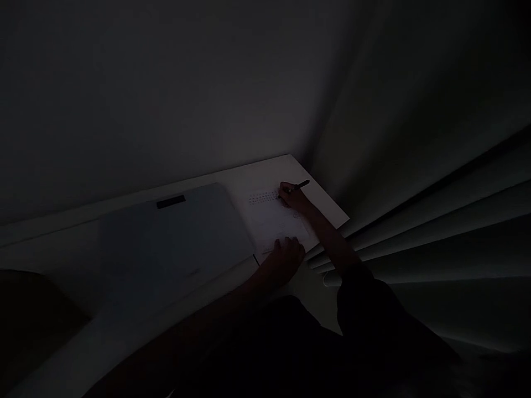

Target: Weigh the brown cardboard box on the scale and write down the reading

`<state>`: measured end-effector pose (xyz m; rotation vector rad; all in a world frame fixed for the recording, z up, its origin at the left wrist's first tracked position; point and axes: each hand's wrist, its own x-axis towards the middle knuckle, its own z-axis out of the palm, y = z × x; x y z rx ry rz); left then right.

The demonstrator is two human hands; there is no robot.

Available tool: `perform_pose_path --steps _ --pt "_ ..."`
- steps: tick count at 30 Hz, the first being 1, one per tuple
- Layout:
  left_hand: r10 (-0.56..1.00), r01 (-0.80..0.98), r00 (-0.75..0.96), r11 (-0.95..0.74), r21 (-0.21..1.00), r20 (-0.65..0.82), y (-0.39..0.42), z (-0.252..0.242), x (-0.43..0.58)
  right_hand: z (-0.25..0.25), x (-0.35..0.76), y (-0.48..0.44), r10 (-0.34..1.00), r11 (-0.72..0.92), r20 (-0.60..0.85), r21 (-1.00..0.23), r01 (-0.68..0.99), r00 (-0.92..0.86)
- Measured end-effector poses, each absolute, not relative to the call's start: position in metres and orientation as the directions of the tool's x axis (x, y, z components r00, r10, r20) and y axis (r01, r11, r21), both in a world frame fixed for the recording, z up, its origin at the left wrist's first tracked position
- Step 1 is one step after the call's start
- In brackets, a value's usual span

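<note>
Right of frame centre, your right hand (290,198) gripped the pen (299,186), its long axis pointing upper right, over the paper (276,221); your left hand (286,255) lay curled on the paper's near edge.

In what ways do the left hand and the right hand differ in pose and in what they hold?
The right hand grips a dark pen; the left hand holds nothing. The right hand is at the far part of the paper, by the written lines; the left hand rests on its near edge. Both touch the same sheet on the white desk.
</note>
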<state>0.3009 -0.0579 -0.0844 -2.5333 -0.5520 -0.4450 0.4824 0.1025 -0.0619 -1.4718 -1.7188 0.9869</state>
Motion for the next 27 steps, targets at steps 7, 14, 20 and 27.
perform_pose_path --steps 7,14,20,27 --pt "0.320 0.465 0.865 -0.802 -0.375 0.388 -0.058 -0.082 0.302 -0.063 0.483 0.103 0.985 0.105 0.021 -0.857 0.505 -0.170" --pt "0.309 0.477 0.853 -0.788 -0.390 0.420 -0.058 -0.084 0.303 -0.060 0.482 0.102 0.989 0.081 0.011 -0.872 0.483 -0.145" --pt "0.333 0.476 0.861 -0.795 -0.377 0.384 -0.058 -0.091 0.302 -0.057 0.481 0.099 0.989 0.062 -0.006 -0.889 0.453 -0.147" --pt "0.321 0.488 0.844 -0.792 -0.367 0.431 -0.058 -0.092 0.303 -0.055 0.481 0.098 0.990 0.063 0.001 -0.903 0.426 -0.143"
